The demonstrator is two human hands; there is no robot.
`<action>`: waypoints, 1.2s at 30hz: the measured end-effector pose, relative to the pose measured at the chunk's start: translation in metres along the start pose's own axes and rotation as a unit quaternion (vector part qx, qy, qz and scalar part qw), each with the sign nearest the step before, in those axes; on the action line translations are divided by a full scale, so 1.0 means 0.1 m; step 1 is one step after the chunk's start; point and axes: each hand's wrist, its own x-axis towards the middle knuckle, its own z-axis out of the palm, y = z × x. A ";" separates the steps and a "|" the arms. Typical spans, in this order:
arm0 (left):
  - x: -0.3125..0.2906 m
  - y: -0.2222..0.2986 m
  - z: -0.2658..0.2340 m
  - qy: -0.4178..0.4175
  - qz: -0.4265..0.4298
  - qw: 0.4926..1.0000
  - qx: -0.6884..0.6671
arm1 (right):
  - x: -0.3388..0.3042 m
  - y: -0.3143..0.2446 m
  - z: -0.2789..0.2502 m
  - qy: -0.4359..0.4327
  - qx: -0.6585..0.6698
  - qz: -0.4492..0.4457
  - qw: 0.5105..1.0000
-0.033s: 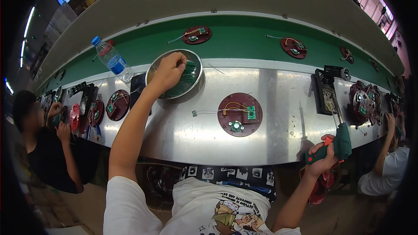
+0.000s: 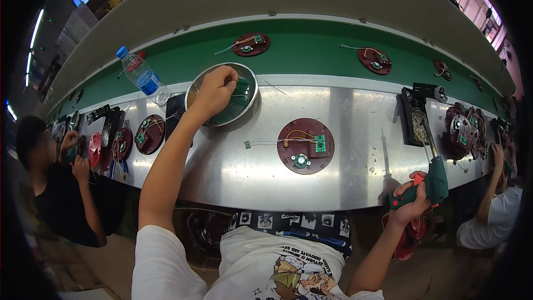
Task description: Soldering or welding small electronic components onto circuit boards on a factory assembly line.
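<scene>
My left hand (image 2: 217,90) reaches over a round metal bowl (image 2: 244,118) at the left of the bench. Its thumb and fingers are pinched together; whatever lies between them is too small to make out. Thin green wire-like pieces (image 2: 241,98) lie in the bowl. In my right hand (image 2: 412,204) is a dark green soldering gun (image 2: 439,180) with an orange trigger, its thin tip pointing up beside a black box-like holder (image 2: 415,125). Between the hands, a round dark red plate (image 2: 305,162) carries green circuit boards and thin wires, one ending in a small board at its left.
A water bottle (image 2: 147,80) stands left of the bowl. More red plates (image 2: 251,50) sit along the green strip (image 2: 311,50) behind the metal bench (image 2: 239,172). A pile of wired plates (image 2: 466,133) lies at right. Other people (image 2: 61,183) work at both sides.
</scene>
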 end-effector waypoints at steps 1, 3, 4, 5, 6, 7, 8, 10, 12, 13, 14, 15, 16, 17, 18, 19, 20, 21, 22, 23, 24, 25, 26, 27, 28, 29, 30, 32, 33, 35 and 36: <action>-0.01 0.02 0.01 0.051 0.073 0.996 -0.001 | 0.00 0.00 0.00 -0.002 0.002 -0.001 1.000; -0.07 0.17 0.05 0.096 0.145 0.985 -0.008 | -0.01 0.01 -0.02 -0.020 0.003 0.007 1.000; -0.11 0.29 0.04 0.114 0.158 0.980 -0.031 | -0.01 0.00 -0.04 -0.039 0.006 0.016 0.999; -0.18 0.42 0.01 0.134 0.169 0.975 -0.053 | -0.01 -0.03 -0.03 -0.038 0.000 0.016 0.999; -0.25 0.51 0.02 0.110 0.168 0.977 -0.073 | -0.02 -0.06 -0.01 -0.077 0.001 0.018 0.997; -0.34 0.61 0.04 0.107 0.166 0.977 -0.079 | -0.04 -0.08 0.01 -0.116 0.001 0.022 0.993; -0.45 0.72 0.06 0.056 0.122 0.986 -0.100 | -0.07 -0.08 0.02 -0.130 0.001 0.035 0.991; -0.64 0.89 0.17 -0.008 0.081 0.991 -0.108 | -0.17 -0.07 0.05 -0.162 0.008 0.070 0.984; -0.77 1.02 0.35 -0.021 0.080 0.992 -0.100 | -0.28 -0.09 0.09 -0.198 0.028 0.096 0.975; -0.83 1.08 0.46 -0.022 0.110 0.987 -0.112 | -0.33 -0.09 0.10 -0.217 0.040 0.115 0.969; -0.87 1.13 0.56 -0.022 0.141 0.982 -0.124 | -0.38 -0.10 0.13 -0.235 0.029 0.115 0.965; -0.89 1.17 0.65 0.004 0.193 0.978 -0.078 | -0.42 -0.11 0.14 -0.254 0.019 0.114 0.960; -0.91 1.21 0.72 -0.001 0.197 0.978 -0.062 | -0.45 -0.13 0.15 -0.276 0.022 0.139 0.951; -0.93 1.24 0.77 -0.007 0.202 0.978 -0.046 | -0.49 -0.12 0.16 -0.275 0.019 0.142 0.951; -0.95 1.23 0.82 -0.010 0.200 0.979 -0.048 | -0.52 -0.11 0.17 -0.297 -0.008 0.134 0.946; -0.97 1.20 0.88 -0.001 0.202 0.979 -0.039 | -0.54 -0.09 0.16 -0.318 -0.035 0.125 0.939; -0.98 1.18 0.92 0.009 0.204 0.979 -0.031 | -0.48 -0.05 0.10 -0.368 -0.057 0.095 0.923; -0.98 1.17 0.95 0.006 0.202 0.979 -0.033 | -0.49 -0.05 0.09 -0.367 -0.059 0.099 0.923; -0.97 1.15 0.97 0.024 0.204 0.978 -0.033 | -0.50 -0.06 0.09 -0.362 -0.072 0.111 0.923; -0.96 1.14 0.99 0.042 0.207 0.977 -0.033 | -0.51 -0.06 0.08 -0.356 -0.085 0.123 0.922; -0.96 1.13 1.02 0.039 0.204 0.978 -0.036 | -0.51 -0.08 0.08 -0.355 -0.087 0.127 0.922; -0.96 1.12 1.05 0.044 0.213 0.976 -0.028 | -0.49 -0.10 0.10 -0.362 -0.091 0.140 0.917; -0.97 1.11 1.07 0.048 0.223 0.973 -0.019 | -0.48 -0.12 0.11 -0.369 -0.095 0.152 0.912; -0.97 1.10 1.09 0.046 0.219 0.974 -0.020 | -0.47 -0.13 0.12 -0.369 -0.096 0.156 0.911; -0.97 1.11 1.09 0.048 0.217 0.975 -0.015 | -0.47 -0.13 0.13 -0.364 -0.085 0.164 0.913; -0.97 1.11 1.08 0.050 0.216 0.975 -0.009 | -0.46 -0.14 0.14 -0.359 -0.075 0.172 0.914; -0.97 1.11 1.08 0.048 0.212 0.976 -0.011 | -0.47 -0.15 0.15 -0.359 -0.077 0.176 0.913; -0.97 1.10 1.09 0.052 0.215 0.975 -0.014 | -0.47 -0.16 0.16 -0.356 -0.077 0.174 0.915; -0.97 1.10 1.10 0.051 0.212 0.976 -0.015 | -0.47 -0.16 0.17 -0.357 -0.078 0.177 0.914; -0.95 1.10 1.11 0.073 0.225 0.971 -0.036 | -0.47 -0.16 0.19 -0.348 -0.080 0.177 0.917; -0.94 1.10 1.11 0.072 0.223 0.972 -0.037 | -0.48 -0.17 0.19 -0.348 -0.081 0.179 0.916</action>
